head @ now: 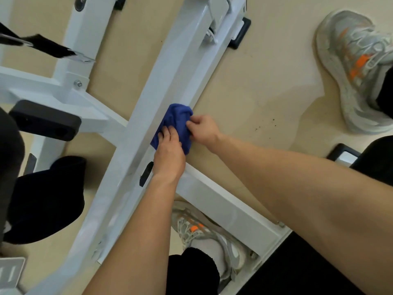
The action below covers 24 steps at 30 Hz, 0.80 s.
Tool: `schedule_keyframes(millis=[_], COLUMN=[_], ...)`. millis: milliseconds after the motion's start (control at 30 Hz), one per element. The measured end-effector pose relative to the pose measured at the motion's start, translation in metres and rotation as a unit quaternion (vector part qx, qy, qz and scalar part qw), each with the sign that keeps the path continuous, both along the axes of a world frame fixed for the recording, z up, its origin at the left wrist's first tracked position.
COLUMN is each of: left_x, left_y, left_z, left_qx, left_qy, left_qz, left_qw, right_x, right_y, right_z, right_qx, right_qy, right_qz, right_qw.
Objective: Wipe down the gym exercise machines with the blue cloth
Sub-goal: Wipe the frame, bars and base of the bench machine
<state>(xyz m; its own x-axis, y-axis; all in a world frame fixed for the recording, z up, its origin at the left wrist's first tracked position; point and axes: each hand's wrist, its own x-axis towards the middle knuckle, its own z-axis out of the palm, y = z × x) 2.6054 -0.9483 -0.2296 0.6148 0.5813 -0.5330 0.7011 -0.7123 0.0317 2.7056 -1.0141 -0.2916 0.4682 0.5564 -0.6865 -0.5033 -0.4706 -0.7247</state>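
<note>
Blue cloth sits bunched on the white beam, near its right edge. Left hand presses it with near-flat fingers; right hand pinches its edge, fingers curled. Risk: the wad slides off onto the floor, leaving streaks unwiped.

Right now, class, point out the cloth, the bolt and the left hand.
cloth (177, 120): head view, on its bunched upper fold.
bolt (78, 83): head view, on its hex head.
left hand (169, 155): head view, on the back of the hand.
</note>
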Motion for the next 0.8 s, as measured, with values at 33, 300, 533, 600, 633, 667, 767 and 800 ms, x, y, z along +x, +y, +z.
schedule_keyframes(millis=[33, 300, 533, 600, 633, 667, 767, 800], left_x=[0.005, 0.040, 0.002, -0.002, -0.003, -0.004, -0.007, -0.008], left_y=[0.001, 0.012, 0.012, 0.009, 0.007, 0.005, 0.000, -0.003], left_z=[-0.002, -0.006, 0.015, 0.023, 0.026, 0.030, 0.041, 0.044], left_qx=[0.000, 0.024, 0.077, 0.053, 0.040, 0.030, 0.003, -0.015], left_qy=[-0.014, -0.039, 0.130, 0.150, 0.151, 0.147, 0.111, 0.097], left_qz=[-0.002, -0.048, -0.094, -0.092, -0.090, -0.087, -0.065, -0.050], left_qw=[1.000, 0.998, 0.984, 0.983, 0.984, 0.985, 0.992, 0.994], right_x=[0.010, 0.044, -0.038, -0.039, -0.036, -0.033, -0.021, -0.015], right_y=[0.000, 0.002, 0.011, 0.010, 0.008, 0.006, -0.003, -0.008], right_z=[-0.004, -0.003, 0.002, 0.005, 0.008, 0.011, 0.025, 0.030], right_qx=[0.002, -0.017, 0.013, 0.024, 0.030, 0.035, 0.051, 0.055], right_qy=[-0.001, -0.040, 0.103, 0.151, 0.169, 0.185, 0.216, 0.213], right_qz=[-0.025, -0.046, 0.050, 0.057, 0.061, 0.068, 0.083, 0.081], right_qw=[1.000, 0.998, 0.993, 0.987, 0.983, 0.980, 0.971, 0.972])
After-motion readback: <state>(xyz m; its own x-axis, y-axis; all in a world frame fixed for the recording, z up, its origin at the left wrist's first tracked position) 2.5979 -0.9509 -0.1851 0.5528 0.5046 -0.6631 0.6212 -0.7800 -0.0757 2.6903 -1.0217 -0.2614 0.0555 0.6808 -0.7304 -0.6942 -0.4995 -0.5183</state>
